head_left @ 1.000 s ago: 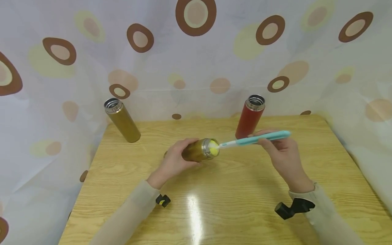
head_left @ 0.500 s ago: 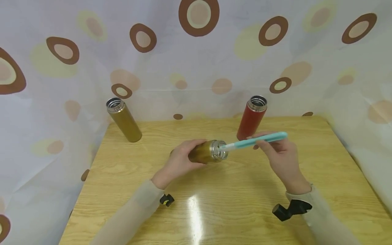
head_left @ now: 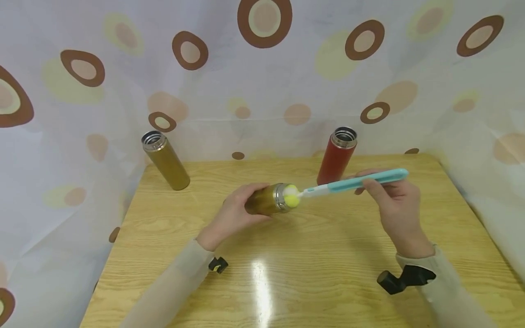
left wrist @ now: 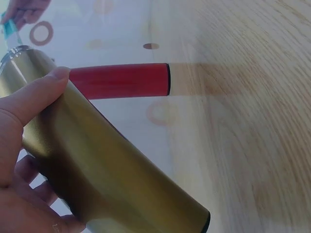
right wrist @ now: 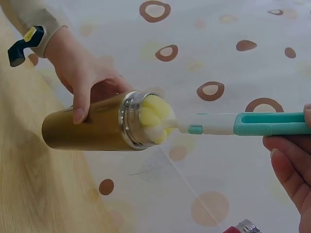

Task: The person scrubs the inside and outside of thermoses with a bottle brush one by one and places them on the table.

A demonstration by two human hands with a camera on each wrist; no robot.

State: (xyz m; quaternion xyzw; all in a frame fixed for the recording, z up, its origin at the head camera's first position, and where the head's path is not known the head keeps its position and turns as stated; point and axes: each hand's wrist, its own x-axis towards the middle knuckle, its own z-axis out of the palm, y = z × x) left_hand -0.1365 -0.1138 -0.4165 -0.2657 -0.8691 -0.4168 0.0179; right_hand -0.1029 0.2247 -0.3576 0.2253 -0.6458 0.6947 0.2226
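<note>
My left hand (head_left: 235, 212) grips a gold thermos bottle (head_left: 262, 201) around its body, tipped on its side with the steel mouth facing right. In my right hand (head_left: 395, 202) is the turquoise-and-white handle of a bottle brush (head_left: 348, 183), pinched between thumb and fingers. The brush's yellow-and-white sponge head (right wrist: 154, 114) sits in the bottle's mouth and bulges out past the steel rim. In the left wrist view, the thumb (left wrist: 41, 92) lies along the gold body near the neck; the sponge is hidden there.
A second gold thermos (head_left: 167, 164) stands uncapped at the back left of the wooden table (head_left: 320, 273). An uncapped red thermos (head_left: 337, 157) stands at the back right, just behind the brush handle. A patterned cloth (head_left: 262, 82) hangs behind the table and at both sides.
Half a second ago the sponge was out of sight inside the bottle; now it shows at the mouth. My right hand has moved right with the brush, and the bottle has shifted slightly left.
</note>
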